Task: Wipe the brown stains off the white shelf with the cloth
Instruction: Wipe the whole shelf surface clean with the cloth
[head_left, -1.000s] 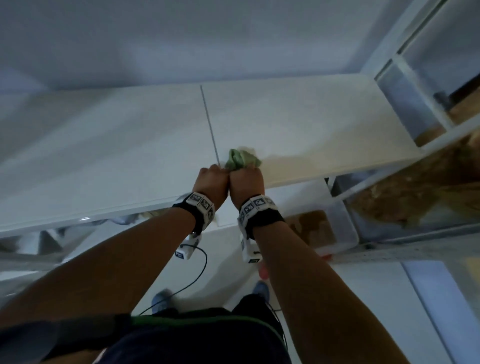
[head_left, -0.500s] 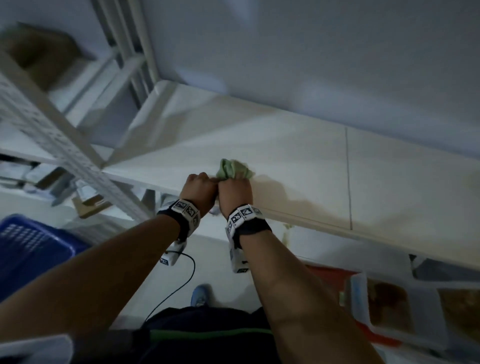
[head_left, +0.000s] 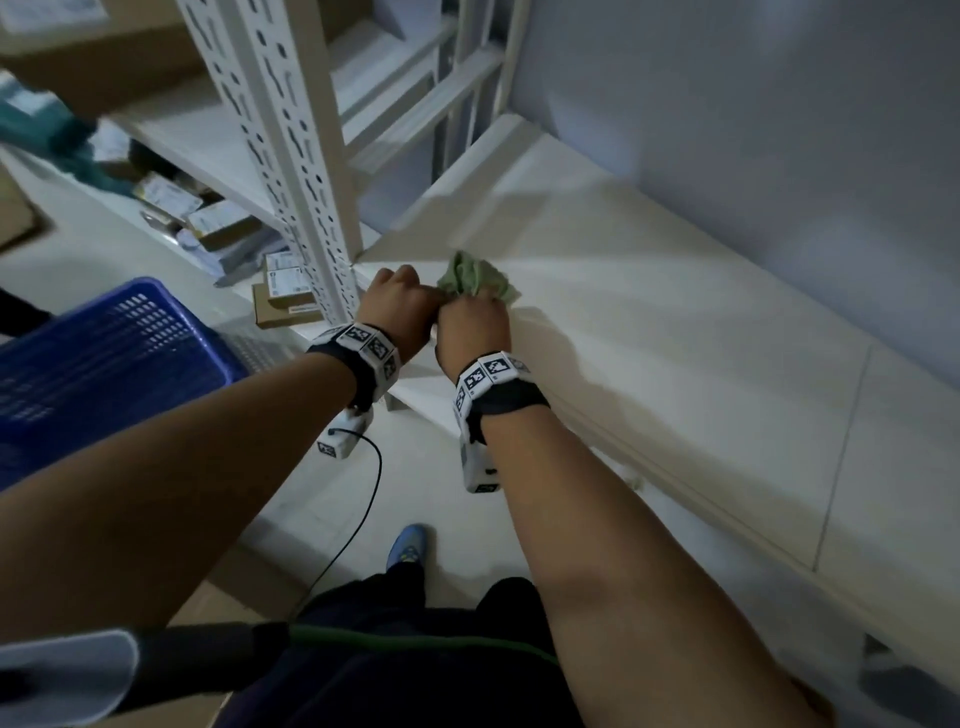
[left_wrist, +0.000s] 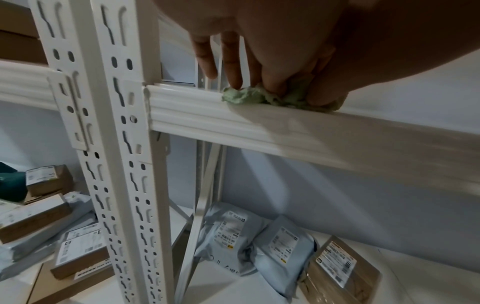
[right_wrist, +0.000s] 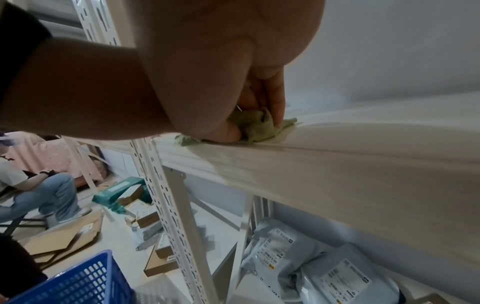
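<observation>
A crumpled pale green cloth (head_left: 475, 280) lies on the front edge of the white shelf (head_left: 675, 364), near its left end. My right hand (head_left: 472, 325) grips the cloth and presses it down; in the right wrist view its fingers (right_wrist: 275, 98) curl round the cloth (right_wrist: 257, 127). My left hand (head_left: 402, 301) sits knuckle to knuckle against the right one. In the left wrist view two fingers (left_wrist: 233, 67) hang free and the others hold the cloth (left_wrist: 246, 96). No brown stain shows plainly around the cloth.
A perforated white upright post (head_left: 291, 171) stands just left of my hands. A blue plastic basket (head_left: 104, 353) sits on the floor to the left. Grey parcels (left_wrist: 259, 242) and cardboard boxes (left_wrist: 31, 218) fill the lower shelves. A seated person (right_wrist: 33, 189) is farther left.
Both hands have slid the cloth left along the shelf's front edge, from beside the board seam to the left end by the post. My view swung left with them.
</observation>
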